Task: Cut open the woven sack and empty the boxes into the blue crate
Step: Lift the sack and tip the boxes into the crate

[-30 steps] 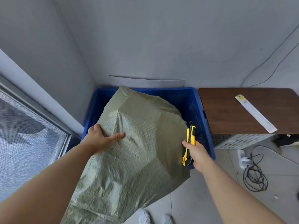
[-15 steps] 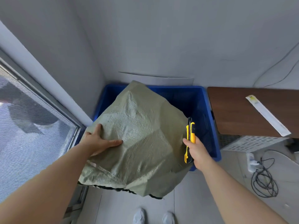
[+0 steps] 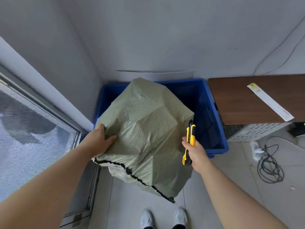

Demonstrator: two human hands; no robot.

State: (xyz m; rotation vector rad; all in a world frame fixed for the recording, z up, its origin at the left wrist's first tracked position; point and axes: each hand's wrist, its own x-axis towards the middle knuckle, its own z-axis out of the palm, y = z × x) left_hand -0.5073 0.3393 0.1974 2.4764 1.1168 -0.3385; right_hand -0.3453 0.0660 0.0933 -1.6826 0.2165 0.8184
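Both bare forearms reach forward and down. The left hand [image 3: 100,141] grips a fold of the woven sack [image 3: 145,126], thumb on top. The right hand [image 3: 196,152] is curled round a yellow utility knife [image 3: 190,136], held upright.

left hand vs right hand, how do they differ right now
The left hand grips the woven sack at its left edge; the right hand grips a yellow utility knife. The left hand's thumb lies on the sack; the right hand's knife stands upright beside its right side. Both flank the sack at the blue crate.
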